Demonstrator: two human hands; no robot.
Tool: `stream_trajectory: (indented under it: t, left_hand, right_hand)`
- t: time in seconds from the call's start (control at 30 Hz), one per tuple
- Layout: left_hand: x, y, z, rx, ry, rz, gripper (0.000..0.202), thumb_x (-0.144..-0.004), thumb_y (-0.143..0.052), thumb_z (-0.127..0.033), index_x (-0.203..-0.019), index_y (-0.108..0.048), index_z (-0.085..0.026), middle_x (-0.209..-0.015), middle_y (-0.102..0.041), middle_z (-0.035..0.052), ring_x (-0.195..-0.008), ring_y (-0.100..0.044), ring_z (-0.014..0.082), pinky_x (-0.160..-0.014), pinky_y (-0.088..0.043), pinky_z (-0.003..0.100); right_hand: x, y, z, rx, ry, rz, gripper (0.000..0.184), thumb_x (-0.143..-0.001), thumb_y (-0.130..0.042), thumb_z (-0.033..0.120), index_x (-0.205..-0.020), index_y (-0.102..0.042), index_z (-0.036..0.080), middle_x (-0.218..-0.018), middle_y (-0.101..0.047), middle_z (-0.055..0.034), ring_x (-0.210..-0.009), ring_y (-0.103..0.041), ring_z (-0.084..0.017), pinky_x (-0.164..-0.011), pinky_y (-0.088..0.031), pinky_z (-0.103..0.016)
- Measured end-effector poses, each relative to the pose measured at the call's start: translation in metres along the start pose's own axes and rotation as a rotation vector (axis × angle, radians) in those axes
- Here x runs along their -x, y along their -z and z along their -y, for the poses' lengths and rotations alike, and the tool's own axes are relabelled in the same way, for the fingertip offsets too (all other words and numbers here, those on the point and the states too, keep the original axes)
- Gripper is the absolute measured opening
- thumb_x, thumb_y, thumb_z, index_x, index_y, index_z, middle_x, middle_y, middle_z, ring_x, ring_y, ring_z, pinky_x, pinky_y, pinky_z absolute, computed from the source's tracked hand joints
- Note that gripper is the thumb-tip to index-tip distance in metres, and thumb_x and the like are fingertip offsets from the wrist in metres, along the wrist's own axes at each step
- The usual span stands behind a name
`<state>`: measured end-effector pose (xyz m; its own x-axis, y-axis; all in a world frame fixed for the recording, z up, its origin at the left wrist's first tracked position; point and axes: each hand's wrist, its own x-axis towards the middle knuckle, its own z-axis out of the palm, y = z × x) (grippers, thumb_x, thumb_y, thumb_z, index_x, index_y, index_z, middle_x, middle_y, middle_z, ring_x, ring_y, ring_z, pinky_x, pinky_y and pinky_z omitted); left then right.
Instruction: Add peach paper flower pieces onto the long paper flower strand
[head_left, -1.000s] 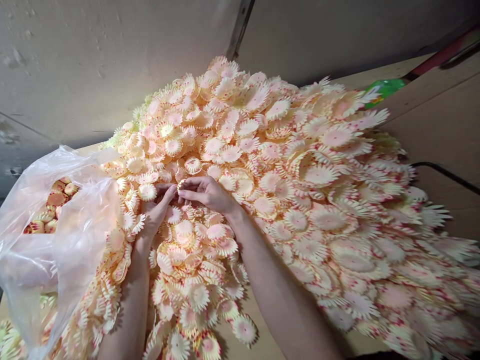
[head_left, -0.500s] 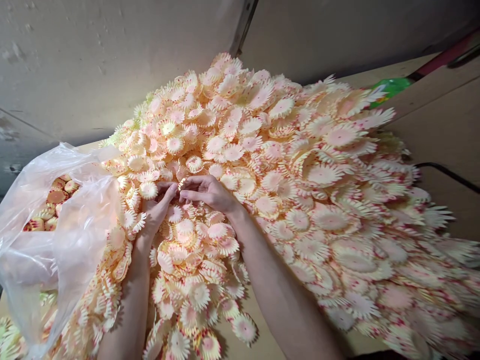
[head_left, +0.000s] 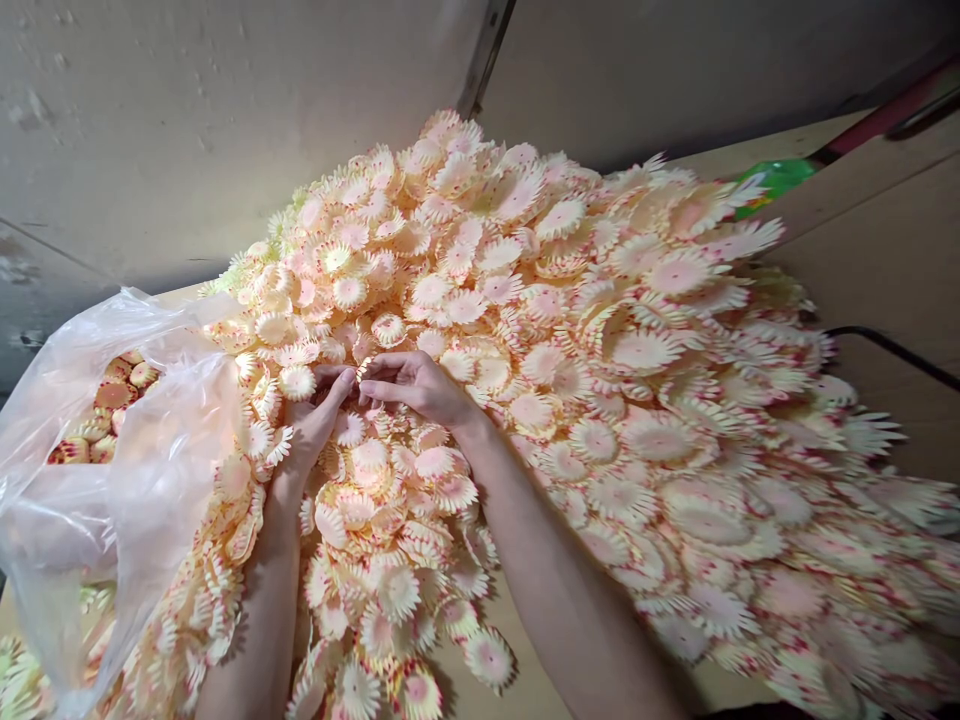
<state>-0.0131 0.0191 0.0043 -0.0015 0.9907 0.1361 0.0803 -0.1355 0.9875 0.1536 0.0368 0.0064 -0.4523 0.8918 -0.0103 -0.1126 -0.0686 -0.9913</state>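
Note:
Both my hands meet over a big heap of cream and pink artificial flower petal discs (head_left: 555, 380) with toothed edges. Between the fingertips is a small petal disc (head_left: 363, 370), seen nearly edge-on. My left hand (head_left: 319, 410) has its thumb and fingers closed at the disc's left side, its fingers partly hidden. My right hand (head_left: 416, 385) pinches at the disc from the right, thumb below and fingers bent above. Loose discs lie beneath and around both hands.
A clear plastic bag (head_left: 165, 440) at the left holds rolled petal pieces (head_left: 116, 395). Behind the heap rises a grey wall (head_left: 225, 120). A green packet (head_left: 780, 182) lies at the back right, and a black cable (head_left: 892, 350) runs in from the right edge.
My hands and the small disc hold nearly the same place and pose. Things at the right edge appear shifted very slightly leftward.

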Motion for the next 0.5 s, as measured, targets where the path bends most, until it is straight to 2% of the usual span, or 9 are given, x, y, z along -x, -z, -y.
stream_trajectory:
  t: [0.3, 0.5]
  left_hand:
    - [-0.0005, 0.0021, 0.0034, -0.008, 0.006, 0.008, 0.019, -0.085, -0.065, -0.037, -0.085, -0.072, -0.02, -0.091, -0.073, 0.0053, -0.09, -0.069, 0.0192, -0.095, -0.055, 0.034]
    - [-0.0009, 0.0019, 0.0017, -0.01, 0.008, 0.023, 0.02, -0.084, -0.065, -0.039, -0.085, -0.073, -0.02, -0.092, -0.074, 0.0073, -0.089, -0.069, 0.0203, -0.093, -0.055, 0.036]
  right_hand:
    - [-0.0001, 0.0, 0.001, 0.001, -0.009, -0.005, 0.024, -0.075, -0.074, 0.036, -0.084, -0.068, 0.014, -0.073, -0.069, -0.0033, -0.059, -0.056, -0.009, -0.049, -0.04, -0.021]
    - [0.0004, -0.0006, 0.0016, -0.004, -0.012, -0.014, 0.025, -0.074, -0.075, 0.037, -0.083, -0.068, 0.014, -0.072, -0.069, -0.0033, -0.06, -0.058, -0.01, -0.049, -0.041, -0.02]
